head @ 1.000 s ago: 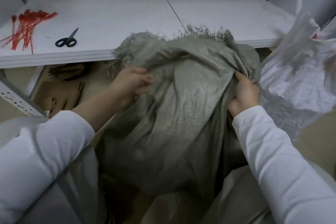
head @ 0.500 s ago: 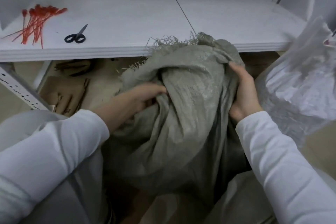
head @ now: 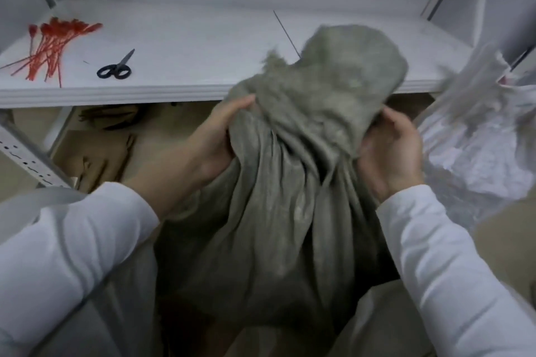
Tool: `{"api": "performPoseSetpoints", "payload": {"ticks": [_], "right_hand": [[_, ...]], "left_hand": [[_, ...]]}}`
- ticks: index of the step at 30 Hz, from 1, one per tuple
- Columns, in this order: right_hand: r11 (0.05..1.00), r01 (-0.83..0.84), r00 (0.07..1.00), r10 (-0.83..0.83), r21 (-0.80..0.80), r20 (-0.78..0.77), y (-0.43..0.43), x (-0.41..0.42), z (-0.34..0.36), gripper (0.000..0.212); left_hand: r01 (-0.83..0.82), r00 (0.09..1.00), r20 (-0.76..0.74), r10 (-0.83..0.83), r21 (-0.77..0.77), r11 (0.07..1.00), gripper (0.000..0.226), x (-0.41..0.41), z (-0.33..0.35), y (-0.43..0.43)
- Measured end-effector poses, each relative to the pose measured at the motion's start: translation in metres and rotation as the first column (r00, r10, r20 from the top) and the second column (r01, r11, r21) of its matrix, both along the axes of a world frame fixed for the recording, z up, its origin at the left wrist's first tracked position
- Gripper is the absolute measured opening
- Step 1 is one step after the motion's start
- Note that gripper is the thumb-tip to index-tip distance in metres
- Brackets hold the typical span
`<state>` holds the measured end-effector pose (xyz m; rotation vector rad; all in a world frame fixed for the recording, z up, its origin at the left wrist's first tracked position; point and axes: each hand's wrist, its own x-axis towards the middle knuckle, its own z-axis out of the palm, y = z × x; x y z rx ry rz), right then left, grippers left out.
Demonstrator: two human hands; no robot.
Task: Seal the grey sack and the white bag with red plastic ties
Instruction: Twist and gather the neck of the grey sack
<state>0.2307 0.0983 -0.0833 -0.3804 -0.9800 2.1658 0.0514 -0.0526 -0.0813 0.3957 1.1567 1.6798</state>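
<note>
Sack [head: 275, 182] sits in front of me, between my hands. My left hand [head: 214, 142] grips its neck on the left, my right hand [head: 391, 151] on the right. Bag [head: 475, 139] just right of the sack. Shelf [head: 203, 38] behind the sack. On it, ties [head: 55, 43] far left, scissors [head: 114, 68] right of them.

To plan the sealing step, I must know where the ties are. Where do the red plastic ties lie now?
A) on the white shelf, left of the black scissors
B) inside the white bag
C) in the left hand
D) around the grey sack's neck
A: the red plastic ties lie bunched on the white shelf, left of the black scissors.
</note>
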Motion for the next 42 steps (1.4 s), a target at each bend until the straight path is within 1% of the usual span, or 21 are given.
{"api": "performPoseSetpoints", "payload": {"ticks": [2, 4, 7, 10, 11, 13, 14, 16, 17, 19, 21, 23, 25, 27, 29, 31, 32, 34, 38, 41, 42], "right_hand": [[0.979, -0.187, 0.981, 0.182, 0.082, 0.067, -0.016, -0.006, -0.002, 0.038], [0.935, -0.278, 0.956, 0.247, 0.218, 0.158, -0.025, -0.012, -0.006, 0.034], [0.922, -0.105, 0.948, -0.020, 0.372, 0.316, -0.019, -0.014, -0.013, 0.040], [0.857, 0.010, 0.805, -0.312, 0.516, 0.504, -0.005, -0.010, -0.020, 0.056], [0.860, -0.032, 0.733, -0.326, 0.509, 0.597, -0.002, -0.008, -0.021, 0.072], [0.891, -0.211, 0.640, -0.185, 0.402, 0.746, 0.000, -0.002, -0.021, 0.094], [0.877, -0.328, 0.610, -0.088, 0.352, 0.787, -0.002, 0.000, -0.019, 0.085], [0.820, -0.435, 0.641, -0.008, 0.372, 0.768, -0.010, -0.001, -0.015, 0.043], [0.809, -0.373, 0.695, -0.081, 0.454, 0.715, -0.012, -0.003, -0.014, 0.029], [0.788, -0.034, 0.767, -0.374, 0.614, 0.522, -0.006, -0.005, -0.012, 0.020], [0.698, 0.329, 0.702, -0.631, 0.636, 0.329, 0.006, 0.000, -0.005, 0.020], [0.627, 0.513, 0.648, -0.731, 0.585, 0.215, 0.019, 0.009, 0.003, 0.022], [0.647, 0.549, 0.695, -0.705, 0.530, 0.141, 0.025, 0.018, 0.009, 0.019], [0.740, 0.510, 0.801, -0.594, 0.439, 0.071, 0.024, 0.019, 0.012, 0.013], [0.871, 0.375, 0.918, -0.397, 0.318, 0.003, 0.016, 0.013, 0.012, 0.016], [0.932, 0.182, 0.980, -0.196, 0.312, 0.015, 0.008, 0.005, 0.008, 0.019], [0.930, 0.094, 0.989, -0.128, 0.355, 0.076, 0.001, -0.001, 0.004, 0.035], [0.897, -0.088, 0.967, -0.027, 0.433, 0.254, -0.016, -0.007, -0.005, 0.064], [0.726, -0.437, 0.842, 0.124, 0.531, 0.524, -0.035, -0.008, -0.015, 0.050], [0.602, -0.404, 0.835, -0.066, 0.689, 0.546, -0.024, -0.004, -0.012, 0.081], [0.531, -0.389, 0.826, -0.161, 0.753, 0.540, -0.021, -0.004, -0.013, 0.084]], "left_hand": [[0.076, 0.997, 0.000, -0.076, -0.078, 0.994, 0.033, 0.013, -0.007, 0.002], [0.136, 0.990, -0.019, -0.141, -0.171, 0.976, 0.025, 0.017, -0.012, 0.002], [0.123, 0.986, -0.074, -0.150, -0.279, 0.952, 0.033, 0.008, -0.015, 0.002], [-0.025, 0.995, -0.101, 0.002, -0.227, 0.974, 0.018, -0.001, -0.009, 0.004], [-0.048, 0.995, -0.096, 0.029, -0.201, 0.978, 0.017, -0.002, -0.007, 0.004], [-0.059, 0.996, -0.078, 0.045, -0.181, 0.982, 0.018, -0.004, -0.007, 0.005], [-0.058, 0.997, -0.068, 0.045, -0.196, 0.979, 0.018, -0.004, -0.007, 0.006], [-0.050, 0.998, -0.060, 0.036, -0.244, 0.968, 0.018, -0.005, -0.008, 0.006], [-0.052, 0.997, -0.062, 0.037, -0.274, 0.960, 0.018, -0.005, -0.010, 0.007], [-0.047, 0.997, -0.073, 0.024, -0.332, 0.942, 0.019, -0.006, -0.012, 0.007], [-0.028, 0.993, -0.120, -0.017, -0.366, 0.930, 0.028, -0.006, -0.015, 0.006], [-0.011, 0.982, -0.179, -0.068, -0.407, 0.913, 0.041, -0.004, -0.020, 0.006], [-0.011, 0.975, -0.206, -0.083, -0.420, 0.907, 0.039, -0.001, -0.022, 0.006], [-0.026, 0.981, -0.188, -0.051, -0.386, 0.922, 0.035, 0.002, -0.023, 0.006], [-0.012, 0.990, -0.138, -0.033, -0.311, 0.950, 0.033, 0.005, -0.020, 0.006], [0.044, 0.993, -0.101, -0.067, -0.213, 0.976, 0.031, 0.010, -0.014, 0.006], [0.061, 0.993, -0.093, -0.077, -0.167, 0.984, 0.032, 0.014, -0.012, 0.005], [0.049, 0.995, -0.085, -0.056, -0.079, 0.996, 0.037, 0.020, -0.010, 0.005], [-0.096, 0.985, -0.153, 0.079, -0.106, 0.990, 0.034, 0.019, -0.017, 0.006], [-0.199, 0.975, -0.123, 0.184, -0.128, 0.972, 0.045, 0.005, -0.021, 0.007], [-0.214, 0.972, -0.130, 0.198, -0.132, 0.968, 0.048, 0.001, -0.022, 0.007]]}}
